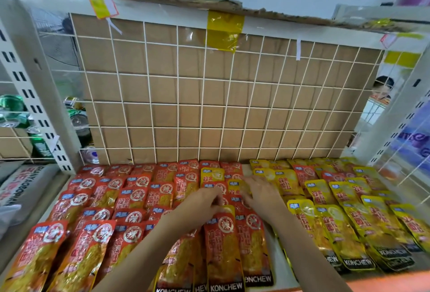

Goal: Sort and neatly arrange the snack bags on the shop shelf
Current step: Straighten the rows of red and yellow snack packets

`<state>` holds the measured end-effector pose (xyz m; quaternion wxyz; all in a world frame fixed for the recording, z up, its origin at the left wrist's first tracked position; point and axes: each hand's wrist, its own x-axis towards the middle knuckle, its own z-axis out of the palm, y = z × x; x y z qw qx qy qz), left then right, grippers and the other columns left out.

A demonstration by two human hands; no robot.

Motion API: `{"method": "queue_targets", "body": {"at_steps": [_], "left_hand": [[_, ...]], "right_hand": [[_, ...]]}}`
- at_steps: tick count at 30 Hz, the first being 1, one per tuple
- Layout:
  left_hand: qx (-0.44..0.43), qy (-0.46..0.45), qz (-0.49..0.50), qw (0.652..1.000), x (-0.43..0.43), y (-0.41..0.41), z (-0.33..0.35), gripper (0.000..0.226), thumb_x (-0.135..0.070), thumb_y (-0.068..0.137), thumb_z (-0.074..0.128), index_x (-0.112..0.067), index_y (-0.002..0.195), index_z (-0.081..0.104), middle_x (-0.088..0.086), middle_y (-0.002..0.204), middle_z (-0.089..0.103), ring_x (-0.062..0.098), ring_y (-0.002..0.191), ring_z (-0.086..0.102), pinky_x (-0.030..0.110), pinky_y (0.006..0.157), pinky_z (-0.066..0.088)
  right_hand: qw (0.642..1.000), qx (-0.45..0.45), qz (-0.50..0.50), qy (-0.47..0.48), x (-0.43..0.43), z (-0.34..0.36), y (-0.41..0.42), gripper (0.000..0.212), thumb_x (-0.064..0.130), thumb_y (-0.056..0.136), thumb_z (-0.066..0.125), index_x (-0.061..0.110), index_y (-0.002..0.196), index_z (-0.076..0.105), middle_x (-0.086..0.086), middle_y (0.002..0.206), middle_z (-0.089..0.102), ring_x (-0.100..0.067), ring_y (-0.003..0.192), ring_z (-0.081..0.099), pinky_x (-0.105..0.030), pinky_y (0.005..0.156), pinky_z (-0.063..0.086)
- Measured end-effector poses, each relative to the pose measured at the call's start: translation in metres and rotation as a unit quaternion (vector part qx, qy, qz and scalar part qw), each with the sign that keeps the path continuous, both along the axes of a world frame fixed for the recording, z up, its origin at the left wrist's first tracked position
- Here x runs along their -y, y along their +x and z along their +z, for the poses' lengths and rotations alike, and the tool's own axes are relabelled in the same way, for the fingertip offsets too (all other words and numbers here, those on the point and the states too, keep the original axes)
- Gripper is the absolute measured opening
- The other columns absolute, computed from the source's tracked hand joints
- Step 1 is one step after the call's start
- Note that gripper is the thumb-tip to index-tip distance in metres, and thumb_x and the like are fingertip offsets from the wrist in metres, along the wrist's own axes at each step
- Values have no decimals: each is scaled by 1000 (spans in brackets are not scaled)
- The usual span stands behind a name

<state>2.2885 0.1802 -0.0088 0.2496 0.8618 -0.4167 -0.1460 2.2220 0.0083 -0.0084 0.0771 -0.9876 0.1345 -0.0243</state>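
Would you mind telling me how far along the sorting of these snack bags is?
Mostly done: red bags fill the left in rows, yellow bags the right. In hand: left hand and right hand work at the middle seam. Still to do: stray yellow bags among the reds, and stray red bags in the back yellow rows.

A white shop shelf (281,259) is seen, closed at 12 o'clock by a white wire grid (176,105). Red snack bags (102,198) are laid flat on it in overlapping rows from 7 to 12 o'clock. Yellow snack bags (349,222) are laid likewise from 1 to 5 o'clock. A few yellow bags are mixed among the red at 12 o'clock, and some red among the yellow at 1 o'clock.
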Motion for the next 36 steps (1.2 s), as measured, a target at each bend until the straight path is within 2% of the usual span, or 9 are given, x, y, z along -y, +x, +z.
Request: {"method": "queue_targets", "body": {"at_steps": [3,7,10,14,16,21,26,31,36], "left_hand": [[-29,-27,11,999,-3,6,5,18,-24,91,56,-27,78,44,-7,83,53,7,73,49,19,65,42],[-39,-74,30,996,-5,12,8,11,-20,91,56,-25,84,49,-6,87,57,8,79,54,14,65,41],[-23,-104,33,994,-4,14,9,10,-16,91,57,-24,87,51,-11,81,54,1,73,51,9,59,36],[-4,-142,35,989,-4,14,12,11,-14,91,58,-22,86,52,-10,77,53,1,66,49,9,58,37],[2,-162,42,986,-4,14,12,12,-12,90,57,-22,84,52,-8,76,55,3,68,50,11,60,39],[4,-206,63,977,-4,17,15,16,-9,89,59,-23,83,53,-13,77,56,-3,72,54,8,65,40],[3,-257,92,962,-8,21,22,17,-7,87,61,-22,80,56,-12,75,60,-6,74,55,8,63,39],[-12,-294,111,949,-9,19,27,21,-6,86,62,-24,79,57,-8,77,64,3,76,59,13,67,44],[-5,-335,137,932,-12,17,36,16,-3,86,62,-18,80,60,-3,72,63,12,65,56,15,59,41]], "right_hand": [[1000,-27,3,-10,1,2,8,49,38,97,42,22,142,33,-3,142,41,-21,133,35,-32,107,29],[1000,-24,-3,0,5,2,15,50,38,90,54,19,135,44,-5,135,46,-21,127,41,-32,103,34],[999,-23,-26,29,5,6,20,50,38,85,63,20,130,52,-5,129,51,-22,122,47,-33,100,38],[996,-2,-56,66,6,10,23,34,28,86,62,19,119,59,-4,123,58,-23,115,54,-32,93,42],[994,23,-72,79,6,11,23,25,24,89,56,19,113,61,-5,117,62,-24,110,56,-32,87,44],[989,99,-83,70,2,15,22,20,23,93,50,17,110,58,-8,104,66,-28,98,60,-31,72,44],[974,197,-78,79,1,21,20,19,22,94,49,17,108,60,-9,95,68,-30,90,62,-33,68,42],[954,276,-73,87,3,28,14,13,17,93,53,12,100,63,-10,89,69,-32,84,63,-29,61,34],[935,344,-52,67,3,33,4,6,13,88,60,11,90,65,-8,71,68,-33,64,64,-27,52,33]]}}
